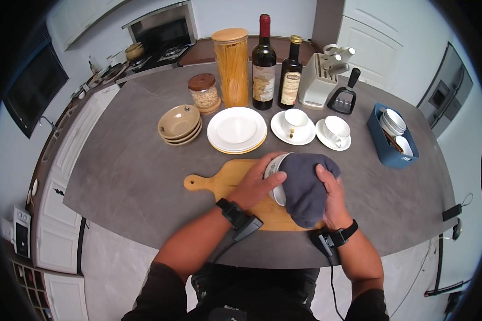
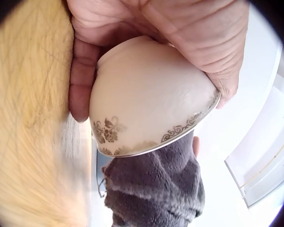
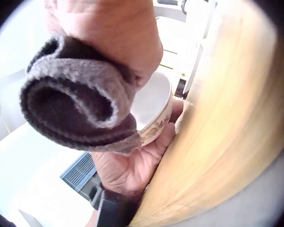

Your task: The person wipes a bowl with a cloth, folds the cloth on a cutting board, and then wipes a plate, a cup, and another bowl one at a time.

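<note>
1. Grey table (image 1: 123, 171), stove (image 1: 168, 51) far left.
2. Patterned bowl (image 1: 273, 170) tilted over wooden board (image 1: 227, 179), near side; left hand (image 1: 256, 184) clamped on it, thumb apart from fingers.
3. Right hand (image 1: 334, 200) clamped on grey cloth (image 1: 307, 187) at bowl's mouth.
4. Right wrist view only: cloth's rolled end.
5. Tall jar (image 1: 231, 69): pasta. Short jar (image 1: 204, 97): flakes or grains. Blue bin (image 1: 391, 158), right: white bowls (image 1: 393, 122).

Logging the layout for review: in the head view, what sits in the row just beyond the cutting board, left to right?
Tan bowl stack, white plate stack, cup on saucer, second cup on second saucer, blue basket.
</note>
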`<state>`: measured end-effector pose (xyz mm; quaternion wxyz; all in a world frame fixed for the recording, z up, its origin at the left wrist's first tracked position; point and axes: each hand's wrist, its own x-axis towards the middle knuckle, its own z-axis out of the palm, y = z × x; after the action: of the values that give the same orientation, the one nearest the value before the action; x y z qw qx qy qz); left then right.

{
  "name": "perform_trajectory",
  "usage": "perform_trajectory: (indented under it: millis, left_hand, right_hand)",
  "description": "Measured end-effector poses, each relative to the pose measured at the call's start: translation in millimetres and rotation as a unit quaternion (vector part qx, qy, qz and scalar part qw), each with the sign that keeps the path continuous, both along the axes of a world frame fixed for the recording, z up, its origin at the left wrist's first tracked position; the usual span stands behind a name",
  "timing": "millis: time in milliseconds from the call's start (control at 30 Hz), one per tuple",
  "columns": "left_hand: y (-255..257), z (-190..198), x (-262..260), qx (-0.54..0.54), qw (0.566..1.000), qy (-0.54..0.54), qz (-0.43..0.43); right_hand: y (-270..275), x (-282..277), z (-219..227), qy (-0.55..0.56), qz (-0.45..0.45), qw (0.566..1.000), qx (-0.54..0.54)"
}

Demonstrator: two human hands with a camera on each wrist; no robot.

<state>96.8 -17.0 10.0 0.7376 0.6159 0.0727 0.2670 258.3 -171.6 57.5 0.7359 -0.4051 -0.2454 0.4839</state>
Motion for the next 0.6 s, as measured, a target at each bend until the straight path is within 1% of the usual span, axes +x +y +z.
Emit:
perform_trajectory:
  millis: [33,67,100,133,167,200,267,333,400,433,500,533,600]
  left_hand:
    - [0,0,0,0.004,1.000,0.000,0.002]
    - [0,-1,-1,0.003,1.000,-0.001,0.004]
    - [1,-2,0,0.011,1.000,0.000,0.004]
    - [2,-3,0,0.018,1.000,0.002,0.004]
    - [3,-6,0,0.019,1.000,0.002,0.005]
    - [4,-9,0,0.035,0.999,0.007,0.018]
    - [4,-10,-2,0.051,0.998,0.013,0.032]
    - [5,-10,-2,0.044,0.998,0.014,0.029]
    - [4,-7,-3,0.044,0.999,0.014,0.027]
    - [2,-6,-3,0.045,0.999,0.015,0.023]
    - [1,-3,-4,0.050,0.998,0.017,0.023]
    - [1,-1,-4,0.055,0.998,0.019,0.024]
    - [3,-5,-1,0.065,0.997,0.016,0.035]
  right_hand:
    - [0,-1,-2,-0.061,-0.026,0.998,0.003]
    - [-1,-3,-10,-0.062,-0.024,0.998,0.002]
    - [-2,-5,-20,-0.191,-0.033,0.981,0.005]
    - [-4,-8,-24,-0.317,-0.041,0.948,0.008]
    - [-4,-13,-26,-0.397,-0.002,0.917,0.027]
    - [-3,-18,-27,-0.397,-0.001,0.917,0.027]
    - [0,-25,-30,-0.440,0.046,0.893,0.082]
    - [-2,-22,-22,-0.441,0.040,0.893,0.084]
    - [-6,-8,-9,-0.489,0.131,0.862,-0.001]
    - [-5,-3,-8,-0.490,0.131,0.862,-0.001]
    - [-2,4,-7,-0.647,0.121,0.750,0.061]
    - [-1,4,-4,-0.647,0.118,0.751,0.061]
    - [1,2,0,-0.757,0.060,0.643,0.095]
